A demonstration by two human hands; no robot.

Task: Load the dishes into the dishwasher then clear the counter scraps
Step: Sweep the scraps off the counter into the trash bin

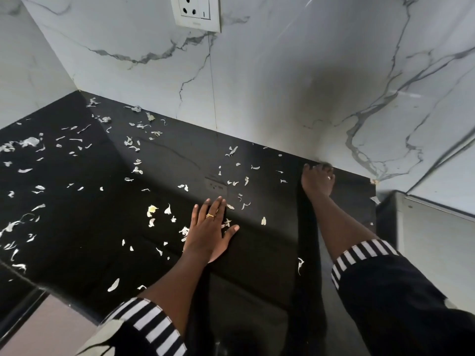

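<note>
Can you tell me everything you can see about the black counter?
The counter is a glossy black slab, like polished stone, lying flat against a white marbled wall. Thin pale scraps lie scattered over it, thickest on the left. The left hand lies flat on it, fingers spread; the right hand touches its back edge by the wall.

Single head view, looking steeply down, close over black counter [77, 227], facing marble wall [257, 86]

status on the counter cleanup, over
Left hand flat on black stone counter among pale peel scraps. Right hand rests at the marble wall joint. Scraps scattered, mostly left. Nothing blocking.
</note>
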